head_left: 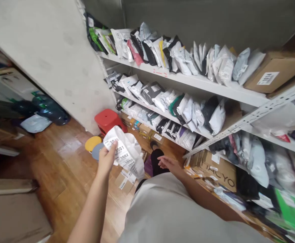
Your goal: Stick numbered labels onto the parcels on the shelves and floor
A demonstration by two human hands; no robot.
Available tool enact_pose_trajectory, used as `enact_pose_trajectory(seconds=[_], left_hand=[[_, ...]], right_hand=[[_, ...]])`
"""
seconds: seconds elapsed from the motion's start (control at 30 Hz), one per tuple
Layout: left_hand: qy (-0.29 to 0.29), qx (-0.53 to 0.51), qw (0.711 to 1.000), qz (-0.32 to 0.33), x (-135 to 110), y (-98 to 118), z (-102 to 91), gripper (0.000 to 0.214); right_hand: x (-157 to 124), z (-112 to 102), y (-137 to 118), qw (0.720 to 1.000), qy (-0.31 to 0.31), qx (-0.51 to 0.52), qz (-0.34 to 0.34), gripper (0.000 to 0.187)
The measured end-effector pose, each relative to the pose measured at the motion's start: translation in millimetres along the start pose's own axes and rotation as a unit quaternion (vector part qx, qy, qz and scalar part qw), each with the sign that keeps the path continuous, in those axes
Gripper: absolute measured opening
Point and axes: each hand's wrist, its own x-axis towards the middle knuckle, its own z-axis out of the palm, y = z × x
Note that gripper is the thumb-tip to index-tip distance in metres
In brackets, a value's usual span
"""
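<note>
My left hand point(107, 156) grips a long loose strip of white printed labels point(125, 152), thumb on top of the paper. Numbers such as 3001 and 3002 show on it, and the strip hangs in folds. My right hand point(168, 163) hovers low in front of my body, above my dark-clothed leg. Its fingers are loosely bent and apart, with nothing seen in them. Beyond both hands stands a white metal shelf point(208, 86) carrying rows of parcels in plastic mailing bags point(151, 92), many of them labelled.
A red plastic stool point(109, 119) stands by the wall, with yellow point(93, 143) and grey round seats beside it. A taped carton point(124, 180) sits on the wooden floor below the labels. Large water bottles point(50, 108) lie at left. More cartons and bags crowd the right.
</note>
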Motion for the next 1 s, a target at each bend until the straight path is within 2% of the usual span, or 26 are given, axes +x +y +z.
enact_pose_trajectory(seconds=[0.1,0.23,0.33,0.47,0.53,0.63,0.7,0.83,0.9,1.0], left_hand=[[-0.058,-0.055,0.997,0.003,12,6,1.7,0.052],[-0.095,-0.157,0.983,-0.010,24,20,10.0,0.047],[-0.112,-0.224,0.968,-0.021,32,37,14.7,0.042],[-0.129,-0.238,0.963,-0.009,42,67,16.2,0.037],[-0.130,-0.223,0.966,0.023,45,82,16.5,0.036],[-0.132,-0.197,0.969,0.063,45,105,19.0,0.037],[-0.142,-0.188,0.969,0.069,42,124,22.7,0.036],[-0.151,-0.155,0.975,0.045,30,174,32.2,0.025],[-0.161,-0.128,0.978,0.039,16,204,34.9,0.021],[-0.178,-0.104,0.977,0.055,-11,247,33.5,0.018]], right_hand=[[6,5,1,1.000,0.007,-0.019,-0.010,0.055],[22,19,-25,0.998,-0.006,-0.053,-0.046,0.050],[38,41,-52,0.993,-0.027,-0.081,-0.079,0.039],[53,83,-71,0.982,-0.084,-0.139,-0.101,0.035],[59,100,-73,0.971,-0.085,-0.200,-0.103,0.045],[76,118,-68,0.953,-0.109,-0.280,-0.028,0.080],[91,124,-66,0.941,-0.155,-0.299,0.030,0.090],[109,131,-72,0.925,-0.242,-0.287,0.060,0.065],[102,132,-82,0.916,-0.289,-0.271,0.060,0.053],[75,130,-101,0.903,-0.353,-0.241,0.042,0.052]])
